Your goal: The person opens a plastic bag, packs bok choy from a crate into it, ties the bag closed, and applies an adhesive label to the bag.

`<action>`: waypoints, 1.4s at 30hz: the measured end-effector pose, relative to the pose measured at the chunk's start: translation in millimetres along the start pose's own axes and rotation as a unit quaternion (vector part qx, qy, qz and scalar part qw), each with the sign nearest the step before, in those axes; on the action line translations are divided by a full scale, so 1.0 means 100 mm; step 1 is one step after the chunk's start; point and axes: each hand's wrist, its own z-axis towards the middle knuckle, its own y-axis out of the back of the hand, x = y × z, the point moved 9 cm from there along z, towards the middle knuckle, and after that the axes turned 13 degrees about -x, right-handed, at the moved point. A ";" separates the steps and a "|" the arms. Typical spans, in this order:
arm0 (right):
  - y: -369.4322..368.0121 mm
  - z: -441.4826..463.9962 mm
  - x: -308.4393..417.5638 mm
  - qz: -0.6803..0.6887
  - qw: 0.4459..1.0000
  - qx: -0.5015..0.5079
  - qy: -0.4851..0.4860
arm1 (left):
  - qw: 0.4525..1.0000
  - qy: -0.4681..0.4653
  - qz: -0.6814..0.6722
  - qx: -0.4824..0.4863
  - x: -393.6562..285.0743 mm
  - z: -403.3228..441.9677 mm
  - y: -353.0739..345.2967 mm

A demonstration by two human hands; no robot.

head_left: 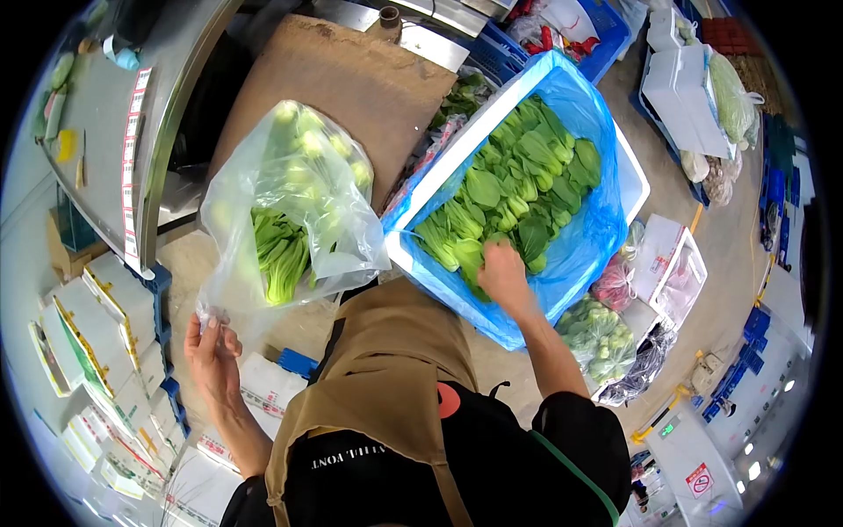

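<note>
A clear plastic bag [334,255] with green leafy vegetables [283,255] inside lies on a brown board [351,79]. My left hand [213,344] pinches the bag's lower left edge between thumb and fingers. To the right, a white foam box [479,119] lined with blue plastic [571,285] holds many bok choy heads [518,180]. Inside its near side, my right hand [504,270] has its fingers closed on a bok choy [469,261]; the fingertips are partly hidden among the leaves.
A metal counter [180,79] with a label strip runs along the left. White boxes [105,334] are stacked at lower left. Bagged vegetables [597,338] and a white crate [680,277] stand right of the foam box. A blue crate [610,39] sits behind it.
</note>
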 end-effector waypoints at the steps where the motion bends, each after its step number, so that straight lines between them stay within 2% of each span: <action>1: -0.06 0.10 -0.04 -0.019 1.000 0.003 0.006 | 1.000 0.002 -0.002 -0.003 0.02 0.01 -0.01; 3: -0.54 0.39 0.00 -0.016 0.998 0.025 0.052 | 1.000 0.002 -0.007 0.001 0.03 0.00 -0.05; 5: -1.20 0.73 -0.04 0.182 0.971 0.130 -0.079 | 1.000 -0.003 -0.009 -0.004 0.00 -0.04 -0.08; 8: -1.18 0.91 0.19 0.386 0.922 0.014 -0.024 | 1.000 -0.017 -0.005 -0.013 -0.09 -0.07 0.01; 9: -1.08 0.87 0.20 0.330 0.943 0.037 0.003 | 1.000 -0.017 -0.010 -0.017 -0.10 -0.06 0.05; 11: -0.98 0.68 0.17 0.177 0.975 -0.035 0.130 | 0.999 -0.012 -0.021 -0.022 -0.05 -0.03 0.14; 12: -0.96 0.58 0.19 0.095 0.973 -0.072 0.195 | 0.999 -0.010 -0.023 -0.027 -0.03 -0.02 0.16; 13: -1.24 0.53 0.03 0.037 0.988 0.012 0.151 | 0.999 -0.008 -0.026 -0.031 0.00 -0.02 0.17; 16: -1.54 0.56 -0.03 0.029 0.996 -0.028 0.085 | 0.999 -0.010 -0.026 -0.032 0.01 -0.06 0.14; 20: -1.88 0.61 0.05 -0.132 0.986 -0.096 0.016 | 0.998 -0.026 -0.030 -0.043 -0.05 -0.10 0.15; 21: -1.91 0.61 0.03 -0.128 0.986 -0.103 0.002 | 0.998 -0.030 -0.032 -0.043 -0.08 -0.12 0.15; 24: -2.06 0.66 -0.13 -0.024 0.999 -0.014 -0.035 | 0.998 -0.035 -0.036 -0.044 -0.14 -0.14 0.16; 28: -1.52 0.66 0.13 -0.100 0.972 -0.213 -0.012 | 0.997 -0.033 -0.032 -0.064 -0.12 -0.21 0.18; 31: -1.57 0.55 0.18 -0.142 0.953 -0.266 0.038 | 0.996 -0.033 -0.034 -0.069 -0.10 -0.23 0.21; 34: -1.68 0.59 0.05 0.005 0.983 -0.183 0.020 | 0.996 -0.039 -0.041 -0.075 -0.14 -0.26 0.20; 39: -1.28 0.43 -0.31 0.200 0.930 -0.301 0.061 | 0.997 -0.033 -0.050 -0.046 -0.13 -0.22 0.21; 42: -1.24 0.27 -0.71 0.297 0.914 -0.275 -0.028 | 0.998 -0.029 -0.046 -0.044 -0.13 -0.19 0.27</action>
